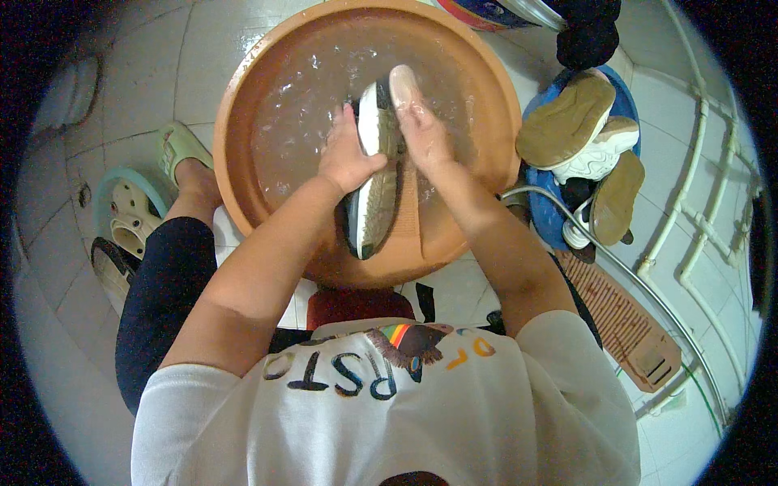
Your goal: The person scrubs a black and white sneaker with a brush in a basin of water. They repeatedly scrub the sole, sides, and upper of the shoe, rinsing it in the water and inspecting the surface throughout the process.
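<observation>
Clasps a white-and-brown shoe (pixel 378 178) on its side above murky water in a large orange basin (pixel 233 174), with the left hand (pixel 347 158) clamped around the upper and thumb hooked across the pale midsole onto the brown sole. Turns the sole to the right this way, probably to leave it bare on the side of the right hand (pixel 421 130). Extends that hand nearly flat beside the sole's far end, with fingers straight and not wrapped around the shoe; cannot tell from above whether in contact. Holds the near end beside the ridged panel (pixel 409 212) on the basin's near side, apparently so that drips fall inside.

At right, close against the basin: a blue tub (pixel 547 220) of upturned shoes (pixel 563 121), likely piled there for easy reach but leaving little elbow room. Across the tub's near part, a grey hose (pixel 536 189), a possible snag for the right arm. Below it on the tiles, a brown washboard (pixel 624 324). At left, a green slipper (pixel 182 150) on the foot near the rim, beside a beige clog (pixel 134 212) and a dark sandal (pixel 113 263). Just behind the basin, a red stool (pixel 356 304).
</observation>
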The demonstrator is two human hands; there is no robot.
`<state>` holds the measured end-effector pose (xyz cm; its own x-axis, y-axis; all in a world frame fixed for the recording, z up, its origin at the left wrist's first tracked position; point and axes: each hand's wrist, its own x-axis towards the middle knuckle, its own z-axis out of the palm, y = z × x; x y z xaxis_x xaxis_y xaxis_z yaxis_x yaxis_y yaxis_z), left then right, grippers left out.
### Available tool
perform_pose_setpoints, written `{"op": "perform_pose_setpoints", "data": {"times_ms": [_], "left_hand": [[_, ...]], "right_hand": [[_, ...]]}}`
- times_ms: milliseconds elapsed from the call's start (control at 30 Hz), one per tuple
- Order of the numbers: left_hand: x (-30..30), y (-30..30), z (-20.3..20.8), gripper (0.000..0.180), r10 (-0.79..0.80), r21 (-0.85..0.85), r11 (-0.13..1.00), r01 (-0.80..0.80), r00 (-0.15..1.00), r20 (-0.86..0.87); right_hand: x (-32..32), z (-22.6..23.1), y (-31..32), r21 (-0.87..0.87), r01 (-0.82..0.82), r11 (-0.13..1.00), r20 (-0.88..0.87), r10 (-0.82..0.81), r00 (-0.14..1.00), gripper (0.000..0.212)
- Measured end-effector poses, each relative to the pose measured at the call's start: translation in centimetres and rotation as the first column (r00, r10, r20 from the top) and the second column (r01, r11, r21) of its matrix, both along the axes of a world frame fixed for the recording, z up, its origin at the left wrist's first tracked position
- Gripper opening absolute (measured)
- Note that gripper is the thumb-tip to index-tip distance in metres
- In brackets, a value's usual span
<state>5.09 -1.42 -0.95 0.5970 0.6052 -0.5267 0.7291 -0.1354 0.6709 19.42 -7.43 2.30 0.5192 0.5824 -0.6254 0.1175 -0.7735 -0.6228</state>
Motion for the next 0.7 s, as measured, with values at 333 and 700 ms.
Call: {"op": "perform_pose_setpoints", "data": {"times_ms": [333, 700], "left_hand": [[-2.3, 0.6, -2.2, 0.092, 0.049, -0.055, 0.998, -0.033, 0.941, 0.335], [-3.5, 0.3, -4.6, 0.084, 0.012, 0.124, 0.991, -0.049, 0.957, 0.29]], "right_hand": [[0.3, -0.5, 2.1, 0.124, -0.317, 0.94, 0.21, 0.288, 0.934, 0.043], [-1.2, 1.6, 0.9, -0.05, -0.436, 0.898, 0.159, 0.438, 0.885, 0.047]]}}
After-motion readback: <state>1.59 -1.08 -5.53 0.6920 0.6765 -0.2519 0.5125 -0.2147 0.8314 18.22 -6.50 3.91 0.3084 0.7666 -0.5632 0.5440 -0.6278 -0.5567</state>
